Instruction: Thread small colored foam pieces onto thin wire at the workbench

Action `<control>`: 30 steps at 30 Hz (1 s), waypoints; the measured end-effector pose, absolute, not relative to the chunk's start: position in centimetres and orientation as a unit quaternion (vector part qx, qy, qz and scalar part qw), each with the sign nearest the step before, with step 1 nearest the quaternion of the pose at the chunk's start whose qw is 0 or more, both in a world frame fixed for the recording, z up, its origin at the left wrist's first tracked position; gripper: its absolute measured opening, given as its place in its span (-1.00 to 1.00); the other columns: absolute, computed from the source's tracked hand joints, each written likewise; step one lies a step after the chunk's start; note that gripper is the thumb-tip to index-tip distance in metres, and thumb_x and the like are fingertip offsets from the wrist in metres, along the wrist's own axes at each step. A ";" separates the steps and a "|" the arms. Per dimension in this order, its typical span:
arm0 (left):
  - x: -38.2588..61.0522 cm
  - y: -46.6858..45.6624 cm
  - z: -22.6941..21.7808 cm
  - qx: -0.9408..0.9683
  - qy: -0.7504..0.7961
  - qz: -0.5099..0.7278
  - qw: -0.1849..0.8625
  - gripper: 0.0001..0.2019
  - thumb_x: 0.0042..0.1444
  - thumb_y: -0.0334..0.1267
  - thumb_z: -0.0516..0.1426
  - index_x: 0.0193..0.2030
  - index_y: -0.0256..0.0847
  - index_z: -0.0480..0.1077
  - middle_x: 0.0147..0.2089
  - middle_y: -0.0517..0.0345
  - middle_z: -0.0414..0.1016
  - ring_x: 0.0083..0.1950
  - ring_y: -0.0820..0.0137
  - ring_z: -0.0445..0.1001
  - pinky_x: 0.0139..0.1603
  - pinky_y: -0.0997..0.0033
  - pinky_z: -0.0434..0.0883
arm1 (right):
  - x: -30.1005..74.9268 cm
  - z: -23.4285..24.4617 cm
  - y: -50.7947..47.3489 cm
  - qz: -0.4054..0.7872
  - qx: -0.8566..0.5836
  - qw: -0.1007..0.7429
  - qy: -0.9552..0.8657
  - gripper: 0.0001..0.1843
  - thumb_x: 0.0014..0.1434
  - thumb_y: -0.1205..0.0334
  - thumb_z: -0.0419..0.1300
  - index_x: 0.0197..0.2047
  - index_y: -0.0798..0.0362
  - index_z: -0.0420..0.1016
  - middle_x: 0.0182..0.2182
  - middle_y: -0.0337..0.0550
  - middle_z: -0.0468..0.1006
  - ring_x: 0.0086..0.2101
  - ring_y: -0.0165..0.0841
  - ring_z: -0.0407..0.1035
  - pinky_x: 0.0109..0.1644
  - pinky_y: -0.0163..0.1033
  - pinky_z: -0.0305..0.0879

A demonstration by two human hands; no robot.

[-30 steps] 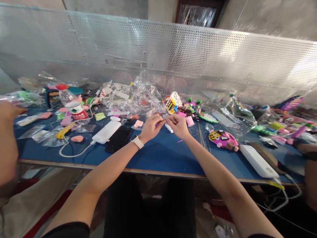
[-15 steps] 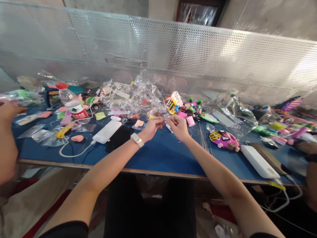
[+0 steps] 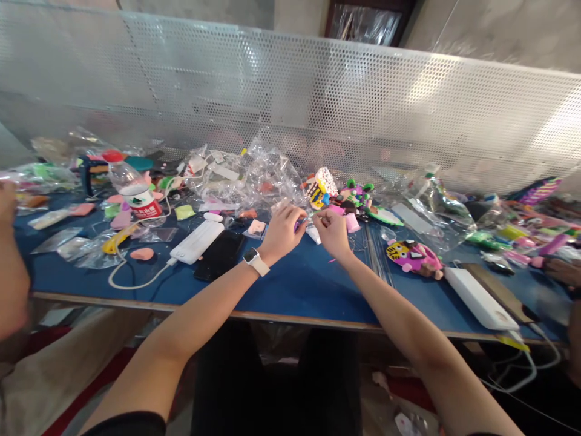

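My left hand, with a pale-strapped watch on the wrist, is curled over the middle of the blue table. A small purple piece shows between its thumb and fingers. Close by on the right, my right hand has its fingertips pinched together; what they hold is too small to make out. A white packet lies between the two hands. Pink clay blocks sit just beyond the right hand, near a colourful clay figure with a white speckled top.
Crumpled clear bags pile up at the back against a perforated metal screen. Leftward are a black phone, a white power bank and a red-capped bottle. A pink-and-yellow clay piece lies right. Other people's arms show at both sides.
My left hand has rolled over, so its back and the watch face now show, and the purple piece has come into sight. My right hand stays pinched, shifted slightly right.
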State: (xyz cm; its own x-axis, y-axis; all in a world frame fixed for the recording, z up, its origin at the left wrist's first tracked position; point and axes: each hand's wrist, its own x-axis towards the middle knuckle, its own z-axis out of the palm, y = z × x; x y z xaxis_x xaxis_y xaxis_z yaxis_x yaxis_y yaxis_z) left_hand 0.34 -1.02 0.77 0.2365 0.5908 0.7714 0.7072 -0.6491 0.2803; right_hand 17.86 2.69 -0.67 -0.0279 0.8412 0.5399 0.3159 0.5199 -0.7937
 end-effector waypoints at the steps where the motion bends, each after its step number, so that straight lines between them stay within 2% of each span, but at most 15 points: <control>1: 0.5 -0.9 0.6 -0.787 -0.420 -0.450 0.049 -0.90 0.32 -0.40 0.18 -0.05 -0.19 0.40 -0.06 0.02 0.53 0.04 0.19 0.49 0.14 0.15 0.44 | 17.7 -0.6 2.3 0.225 -0.426 0.541 -0.690 -0.78 0.26 0.12 0.22 -0.36 0.06 0.48 -0.61 -0.37 0.21 -0.57 -0.46 0.03 -0.45 -0.27 -0.06; 5: 0.9 -0.4 0.0 -0.770 -0.452 -0.451 -0.005 -0.78 0.23 -0.50 0.23 -0.01 -0.23 0.44 -0.02 -0.02 0.57 0.01 0.20 0.56 0.04 0.23 0.50 | 17.0 -0.2 1.0 0.191 -0.400 0.506 -0.740 -0.82 0.29 0.17 0.17 -0.31 0.06 0.49 -0.62 -0.38 0.19 -0.57 -0.44 0.07 -0.43 -0.27 -0.02; 11: 0.4 -0.4 0.2 -0.762 -0.434 -0.474 -0.081 -0.87 0.27 -0.47 0.19 -0.11 -0.25 0.54 -0.14 0.00 0.64 -0.11 0.23 0.60 -0.04 0.27 0.46 | 17.2 0.1 0.6 0.196 -0.378 0.492 -0.759 -0.77 0.34 0.12 0.15 -0.26 0.07 0.53 -0.60 -0.36 0.26 -0.56 -0.44 0.09 -0.44 -0.28 -0.01; 15: 0.2 0.5 0.0 -0.755 -0.389 -0.459 -0.261 -0.87 0.28 -0.38 0.15 -0.21 -0.28 0.55 -0.24 0.03 0.61 -0.20 0.29 0.56 -0.11 0.31 0.43 | 18.1 0.3 1.6 0.177 -0.348 0.466 -0.794 -0.79 0.33 0.16 0.17 -0.27 0.07 0.55 -0.56 -0.30 0.37 -0.54 -0.42 0.16 -0.40 -0.26 0.08; 18: 0.1 1.2 -0.7 -0.718 -0.340 -0.442 -0.416 -0.84 0.28 -0.26 0.16 -0.24 -0.28 0.53 -0.23 0.05 0.57 -0.16 0.31 0.54 -0.04 0.28 0.43 | 18.6 0.2 2.3 0.180 -0.338 0.460 -0.801 -0.80 0.32 0.15 0.20 -0.27 0.06 0.55 -0.52 -0.24 0.47 -0.50 -0.39 0.25 -0.36 -0.25 0.16; 20: 0.2 1.5 -1.0 -0.686 -0.327 -0.448 -0.471 -0.84 0.25 -0.20 0.20 -0.22 -0.27 0.52 -0.22 0.07 0.55 -0.14 0.33 0.51 0.01 0.27 0.42 | 18.6 0.0 2.5 0.204 -0.343 0.468 -0.789 -0.79 0.33 0.12 0.20 -0.26 0.06 0.54 -0.47 -0.21 0.52 -0.47 -0.37 0.31 -0.35 -0.25 0.20; 23: 0.5 1.4 -1.2 -0.677 -0.330 -0.446 -0.484 -0.83 0.21 -0.17 0.22 -0.22 -0.25 0.48 -0.24 0.11 0.50 -0.17 0.35 0.46 -0.01 0.29 0.41 | 18.3 -0.1 2.5 0.252 -0.347 0.483 -0.763 -0.76 0.32 0.06 0.21 -0.25 0.06 0.52 -0.41 -0.16 0.56 -0.45 -0.37 0.36 -0.36 -0.25 0.24; 30: 0.9 1.3 -1.2 -0.714 -0.360 -0.423 -0.427 -0.80 0.29 -0.17 0.14 -0.33 -0.17 0.31 -0.40 0.18 0.31 -0.37 0.38 0.31 -0.31 0.33 0.30 | 17.7 0.1 2.2 0.309 -0.362 0.504 -0.721 -0.61 0.27 -0.12 0.23 -0.30 0.06 0.50 -0.47 -0.18 0.51 -0.48 -0.38 0.31 -0.39 -0.26 0.24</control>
